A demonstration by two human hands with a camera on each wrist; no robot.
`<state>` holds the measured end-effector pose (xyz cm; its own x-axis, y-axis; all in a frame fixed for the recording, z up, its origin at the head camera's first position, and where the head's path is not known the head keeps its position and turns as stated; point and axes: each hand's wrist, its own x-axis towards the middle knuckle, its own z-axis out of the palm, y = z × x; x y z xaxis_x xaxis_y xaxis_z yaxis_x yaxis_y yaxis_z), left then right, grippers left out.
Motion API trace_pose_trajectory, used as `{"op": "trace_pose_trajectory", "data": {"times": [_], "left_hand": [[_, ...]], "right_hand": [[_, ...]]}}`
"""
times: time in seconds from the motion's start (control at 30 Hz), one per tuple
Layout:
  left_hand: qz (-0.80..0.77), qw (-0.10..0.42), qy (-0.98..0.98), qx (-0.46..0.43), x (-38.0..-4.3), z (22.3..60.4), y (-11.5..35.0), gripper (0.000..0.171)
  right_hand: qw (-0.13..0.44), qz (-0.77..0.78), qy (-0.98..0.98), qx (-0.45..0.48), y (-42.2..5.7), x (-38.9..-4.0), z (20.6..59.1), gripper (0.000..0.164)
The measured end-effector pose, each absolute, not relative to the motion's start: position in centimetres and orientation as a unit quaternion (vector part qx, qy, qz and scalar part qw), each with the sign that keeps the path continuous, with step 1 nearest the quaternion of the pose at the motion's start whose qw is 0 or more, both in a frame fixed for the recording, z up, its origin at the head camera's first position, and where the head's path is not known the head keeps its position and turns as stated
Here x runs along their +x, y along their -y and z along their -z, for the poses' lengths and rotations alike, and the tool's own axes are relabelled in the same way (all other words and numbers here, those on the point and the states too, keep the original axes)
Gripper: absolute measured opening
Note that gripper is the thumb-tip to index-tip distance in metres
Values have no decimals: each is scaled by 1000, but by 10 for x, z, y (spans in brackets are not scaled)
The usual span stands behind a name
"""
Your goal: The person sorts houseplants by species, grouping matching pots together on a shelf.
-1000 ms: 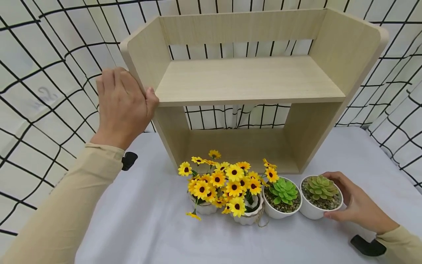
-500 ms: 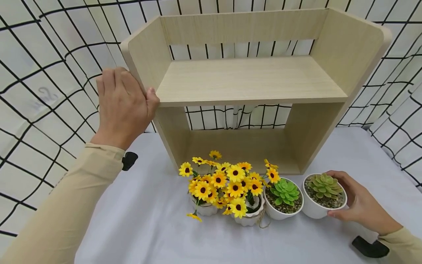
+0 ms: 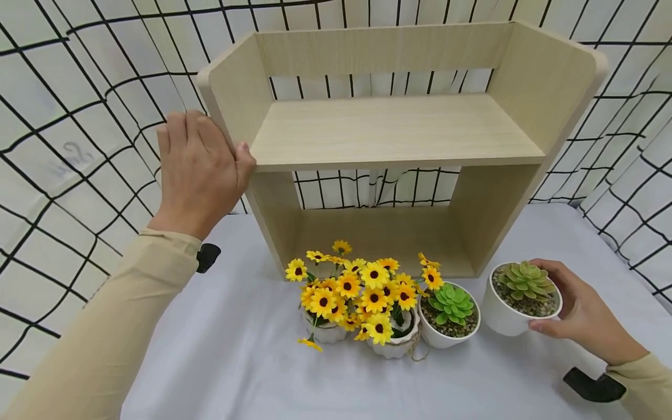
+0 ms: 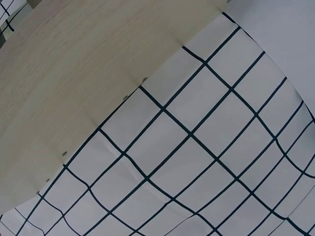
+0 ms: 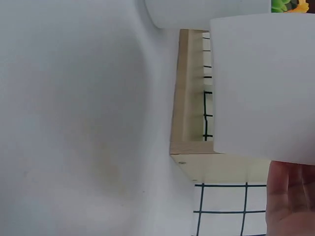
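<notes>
Your wooden shelf unit [image 3: 399,146] stands on the table [image 3: 262,373], steadied by your left hand [image 3: 202,169], flat and open-fingered against its left side panel. Your right hand [image 3: 583,315] grips the white succulent pot [image 3: 517,300] at the table's right, just right of and below the shelf's open front; the left hand is well apart from it.

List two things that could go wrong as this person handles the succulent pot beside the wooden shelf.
1. The right hand grips the pale succulent pot from one side only; it looks tilted, so pebbles may spill or the pot may slip.
2. The green succulent pot and sunflower pots stand close by; a swing leftward could knock them.
The left hand steadies the wooden shelf.
</notes>
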<state>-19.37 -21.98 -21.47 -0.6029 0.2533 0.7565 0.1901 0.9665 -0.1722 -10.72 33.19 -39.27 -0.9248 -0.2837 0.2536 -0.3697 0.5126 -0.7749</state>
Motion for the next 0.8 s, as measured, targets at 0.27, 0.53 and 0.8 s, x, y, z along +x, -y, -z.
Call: {"op": "trace_pose_trajectory", "data": {"times": [0.27, 0.53, 0.8], "left_hand": [[-40, 435, 891, -125, -194, 216, 220, 53], [-32, 431, 892, -131, -197, 218, 218, 52], [-13, 449, 883, -139, -199, 220, 221, 51]], "right_hand": [[71, -454, 872, 168, -335, -109, 381, 102], [78, -461, 871, 149, -333, -108, 371, 100], [90, -476, 858, 170, -320, -118, 354, 100]]}}
